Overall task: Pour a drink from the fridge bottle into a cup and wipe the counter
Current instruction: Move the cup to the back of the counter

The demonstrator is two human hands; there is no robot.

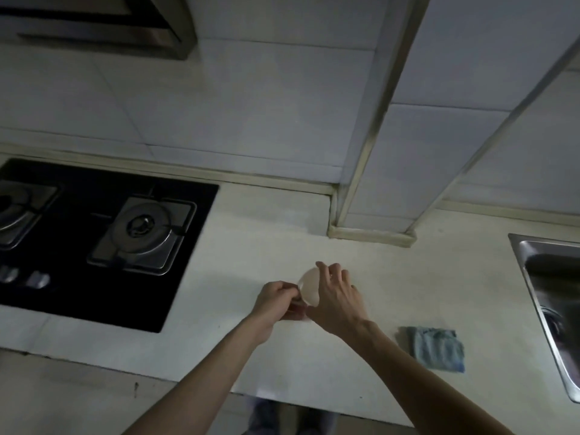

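Note:
A small pale translucent cup [308, 287] is tilted between both hands, low over the white counter [266, 246]. My left hand [276, 304] pinches its lower left side. My right hand [337, 298] holds it from the right, fingers spread over the rim. A folded blue-grey cloth [434, 348] lies flat on the counter to the right of my right forearm. No bottle is in view.
A black gas hob [94, 240] with two burners is set into the counter at the left. A steel sink [552, 296] sits at the right edge. A tiled wall column [376, 183] juts onto the counter behind the hands. The counter's front edge runs below my forearms.

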